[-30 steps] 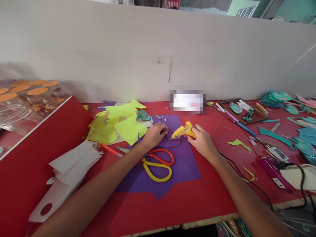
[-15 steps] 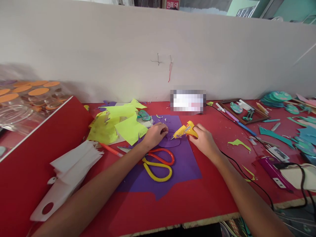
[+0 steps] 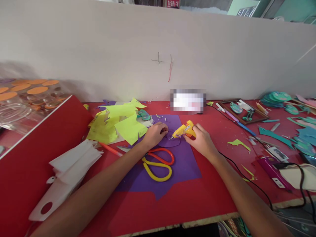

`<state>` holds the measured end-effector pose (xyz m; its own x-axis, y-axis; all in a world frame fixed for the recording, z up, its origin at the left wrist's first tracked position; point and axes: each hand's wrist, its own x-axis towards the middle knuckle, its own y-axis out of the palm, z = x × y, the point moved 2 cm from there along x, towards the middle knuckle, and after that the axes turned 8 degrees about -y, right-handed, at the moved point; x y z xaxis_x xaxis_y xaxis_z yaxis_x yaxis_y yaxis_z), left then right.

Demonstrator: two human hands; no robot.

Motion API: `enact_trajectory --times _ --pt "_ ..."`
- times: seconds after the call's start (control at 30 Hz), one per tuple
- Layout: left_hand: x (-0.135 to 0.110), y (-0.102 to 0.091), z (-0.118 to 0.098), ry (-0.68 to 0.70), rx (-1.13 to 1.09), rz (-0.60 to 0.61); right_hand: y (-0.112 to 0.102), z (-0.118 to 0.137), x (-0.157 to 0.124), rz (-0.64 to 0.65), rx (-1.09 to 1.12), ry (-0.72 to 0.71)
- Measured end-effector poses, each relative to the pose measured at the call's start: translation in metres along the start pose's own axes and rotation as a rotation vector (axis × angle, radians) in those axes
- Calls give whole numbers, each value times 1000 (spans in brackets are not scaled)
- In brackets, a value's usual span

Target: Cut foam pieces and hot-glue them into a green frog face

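Note:
A yellow hot glue gun point(image 3: 184, 129) is gripped in my right hand point(image 3: 200, 138), its nozzle pointing left and down over a cut purple piece point(image 3: 170, 141). My left hand point(image 3: 156, 134) is closed in a pinch at the far left edge of that piece; what lies between the fingertips is too small to make out. Beneath both is a larger purple sheet point(image 3: 182, 164). Scissors with one red and one yellow handle point(image 3: 158, 169) rest on the sheet, just below my left wrist, their blades partly covered by my forearm.
Yellow-green sheets point(image 3: 129, 126) and a green eye-mask shape point(image 3: 144, 114) lie left of the hands. White strips point(image 3: 71, 168) are further left. A wooden tray point(image 3: 259, 117), a purple power strip point(image 3: 273, 171) and green cut pieces point(image 3: 276, 135) occupy the right. A black cord point(image 3: 243, 176) trails there.
My right hand has shifted the glue gun slightly left, bringing its nozzle closer to my left fingertips. The left hand has stayed where it was.

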<state>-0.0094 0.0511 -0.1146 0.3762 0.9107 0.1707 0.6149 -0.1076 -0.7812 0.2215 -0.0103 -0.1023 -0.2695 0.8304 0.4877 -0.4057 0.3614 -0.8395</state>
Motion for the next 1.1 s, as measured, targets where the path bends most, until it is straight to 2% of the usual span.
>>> enact_trajectory --times 0.23,0.77,1.0,1.1 --pt "1 0 1 -6 -16 3 6 -5 -1 37 -2 -23" --pt "1 -1 0 -3 -19 -2 1 -11 -1 47 -12 -5" --pt "1 -1 -1 -14 1 7 -4 -7 0 -48 0 -2" --pt "1 -1 -1 -13 0 2 -4 -4 1 -44 -11 6"
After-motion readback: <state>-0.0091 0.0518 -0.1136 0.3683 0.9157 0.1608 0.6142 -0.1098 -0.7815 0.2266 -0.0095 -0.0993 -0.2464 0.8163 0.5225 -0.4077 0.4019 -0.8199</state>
